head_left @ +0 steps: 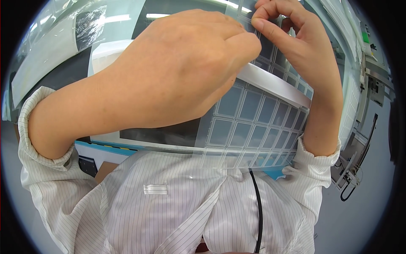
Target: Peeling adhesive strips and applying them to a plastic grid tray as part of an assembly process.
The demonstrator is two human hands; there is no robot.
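My left hand [190,63] reaches across the middle with its back toward me and its fingers curled closed. What its fingertips hold, if anything, is hidden behind the hand. Further up and to the right, my right hand [302,40] is closed in a pinch, thumb against forefinger, over dark grid cells; anything between the tips is too small to make out. Under and beside both hands lies a clear plastic tray [249,123] divided into rectangular cells. A white strip [281,86] crosses this tray at a slant, between my left hand and my right wrist.
Left of my left hand are a white block-like piece [108,53], a dark sheet [67,78] and crumpled clear film [91,25]. A black mat [169,133] lies near the table's front edge. Metal machine parts with a black cable [359,163] stand at the right.
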